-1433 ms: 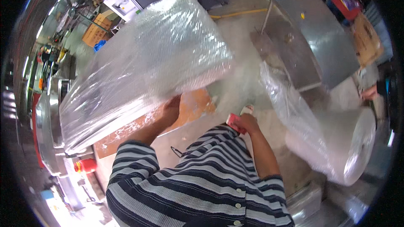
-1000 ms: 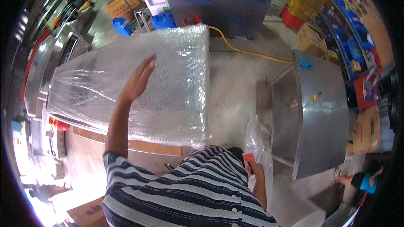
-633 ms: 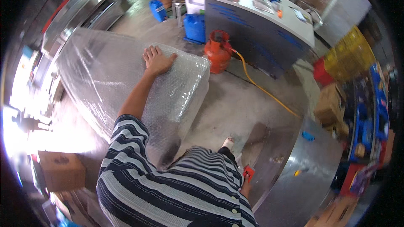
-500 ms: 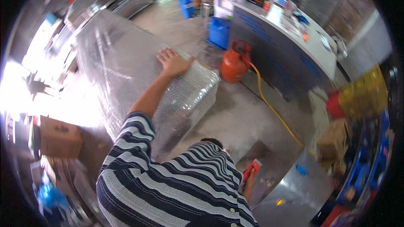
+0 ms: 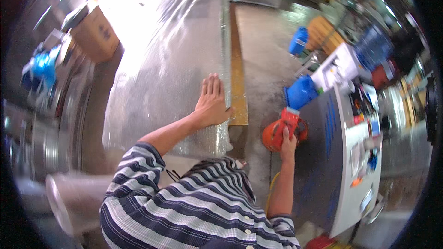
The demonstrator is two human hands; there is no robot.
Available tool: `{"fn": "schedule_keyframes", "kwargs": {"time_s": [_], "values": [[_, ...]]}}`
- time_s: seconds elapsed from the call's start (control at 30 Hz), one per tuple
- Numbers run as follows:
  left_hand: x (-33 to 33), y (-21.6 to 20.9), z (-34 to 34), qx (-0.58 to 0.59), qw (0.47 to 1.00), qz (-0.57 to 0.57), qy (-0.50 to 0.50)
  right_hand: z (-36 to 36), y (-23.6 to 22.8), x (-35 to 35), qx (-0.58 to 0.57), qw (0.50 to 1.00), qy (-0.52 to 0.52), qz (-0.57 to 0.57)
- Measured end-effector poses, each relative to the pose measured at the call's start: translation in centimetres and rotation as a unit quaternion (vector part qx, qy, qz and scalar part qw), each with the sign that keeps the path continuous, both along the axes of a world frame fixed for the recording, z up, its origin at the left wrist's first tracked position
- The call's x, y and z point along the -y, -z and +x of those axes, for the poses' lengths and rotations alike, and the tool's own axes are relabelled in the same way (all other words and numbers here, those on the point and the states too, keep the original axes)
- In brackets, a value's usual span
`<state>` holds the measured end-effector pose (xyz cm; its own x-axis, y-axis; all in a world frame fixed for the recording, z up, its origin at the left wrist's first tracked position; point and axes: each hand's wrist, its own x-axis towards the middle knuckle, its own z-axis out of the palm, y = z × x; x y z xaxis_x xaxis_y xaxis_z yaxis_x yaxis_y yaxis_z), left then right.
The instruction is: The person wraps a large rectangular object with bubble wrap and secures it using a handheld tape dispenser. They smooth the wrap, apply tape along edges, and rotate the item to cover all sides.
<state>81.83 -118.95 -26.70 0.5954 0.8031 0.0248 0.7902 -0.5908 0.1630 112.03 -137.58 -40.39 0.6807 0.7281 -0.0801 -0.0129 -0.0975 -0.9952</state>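
Note:
A long, box-shaped load wrapped in clear bubble wrap (image 5: 161,92) stretches away in front of me. My left hand (image 5: 212,103) lies flat on its top near the right edge, fingers straight and thumb out to the side. Off to the right, my right hand (image 5: 288,143) grips a red hand tool with a pale end (image 5: 290,118); its exact kind is not clear. That tool is held up in the air, apart from the wrapped load. Behind it in the picture stands an orange gas cylinder (image 5: 271,137).
A yellowish-brown board (image 5: 238,73) shows along the load's right side. Blue containers (image 5: 301,93) and a white-topped counter (image 5: 355,179) stand right. Cardboard boxes (image 5: 96,34) are at the left, and a roll of clear wrap (image 5: 76,198) lies near lower left.
My view has turned left, so the load now runs straight ahead. My right hand has risen from low at my side, carrying the red tool forward. My left hand stays on the wrap.

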Motion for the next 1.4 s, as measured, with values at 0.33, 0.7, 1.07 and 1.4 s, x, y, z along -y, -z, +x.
{"fn": "schedule_keyframes", "kwargs": {"time_s": [0.33,0.7,1.07,1.4], "values": [[2.8,-3.2,1.3,0.510,0.805,-0.219,-0.210,0.0,-11.6,-15.8,-0.014,0.854,-0.519,0.031],[9.5,-6.1,8.1,0.676,0.527,-0.428,-0.285,3.8,-17.3,-20.1,0.190,0.540,-0.819,0.018],[5.8,-4.8,3.8,0.660,0.547,-0.399,-0.328,-0.4,-17.4,-22.7,0.149,0.583,-0.798,-0.017],[0.0,-5.3,-5.6,0.410,0.773,0.048,-0.482,-3.1,-19.7,-25.2,0.084,0.631,-0.752,-0.170]]}}
